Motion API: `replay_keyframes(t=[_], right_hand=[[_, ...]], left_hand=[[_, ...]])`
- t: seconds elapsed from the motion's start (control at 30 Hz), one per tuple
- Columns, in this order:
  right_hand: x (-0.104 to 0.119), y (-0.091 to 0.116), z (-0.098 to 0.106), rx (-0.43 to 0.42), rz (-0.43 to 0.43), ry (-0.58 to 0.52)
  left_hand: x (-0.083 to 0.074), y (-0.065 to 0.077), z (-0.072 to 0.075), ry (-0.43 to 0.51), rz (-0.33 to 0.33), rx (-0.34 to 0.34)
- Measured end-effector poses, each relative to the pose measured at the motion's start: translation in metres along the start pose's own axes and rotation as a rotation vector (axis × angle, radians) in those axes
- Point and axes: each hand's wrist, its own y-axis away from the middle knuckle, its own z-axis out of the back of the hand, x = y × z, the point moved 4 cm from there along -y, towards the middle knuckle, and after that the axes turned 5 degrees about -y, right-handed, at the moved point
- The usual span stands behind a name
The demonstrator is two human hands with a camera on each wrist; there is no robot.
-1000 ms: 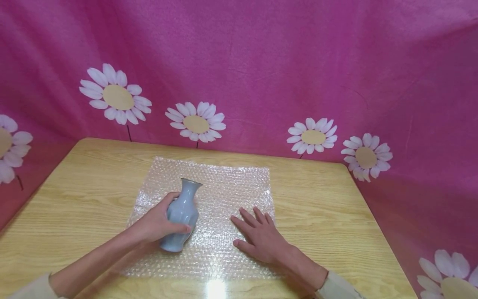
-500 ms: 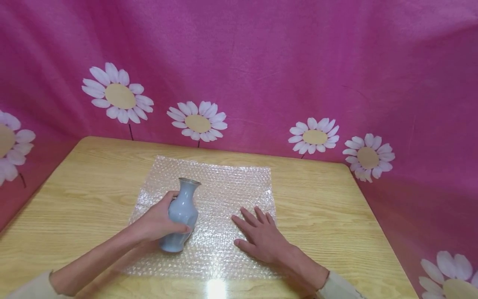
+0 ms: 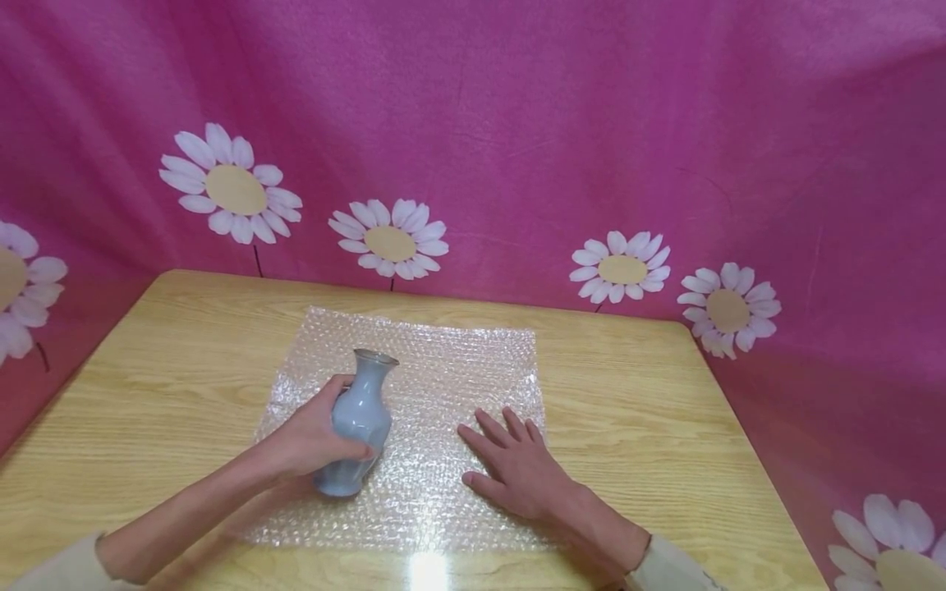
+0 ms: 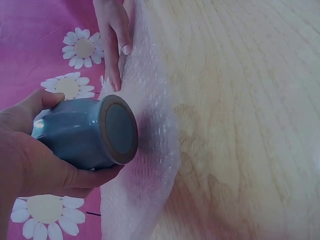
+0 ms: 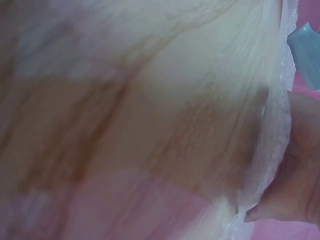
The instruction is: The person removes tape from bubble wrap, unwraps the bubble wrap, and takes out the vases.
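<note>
My left hand (image 3: 314,435) grips a glossy pale blue vase (image 3: 360,419) round its body, thumb on the near side. The vase leans slightly to the right, its dark-rimmed mouth up, over a sheet of clear bubble wrap (image 3: 436,361). In the left wrist view the round base (image 4: 120,129) of the vase faces the camera, a little apart from the wrap. My right hand (image 3: 521,472) lies with fingers spread on the right part of the bubble wrap. The right wrist view shows that hand (image 5: 297,160) at the wrap's edge, partly hidden by it.
The wrap lies on a light wood-grain table (image 3: 628,410). Behind the table and along its sides hangs a pink cloth (image 3: 488,148) printed with white daisies. A bright light reflection falls at the table's front edge.
The vase stands slightly more upright than a second ago, its mouth a little further left, still in my left hand. The right hand stays in place on the wrap.
</note>
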Motion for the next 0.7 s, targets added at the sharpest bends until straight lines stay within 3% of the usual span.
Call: replay_keyframes(t=[0.7], right_hand=[[0.001,0.0,0.001,-0.017,0.015,0.003]], left_hand=[[-0.005,-0.018,0.022,-0.063,-0.078,-0.106]])
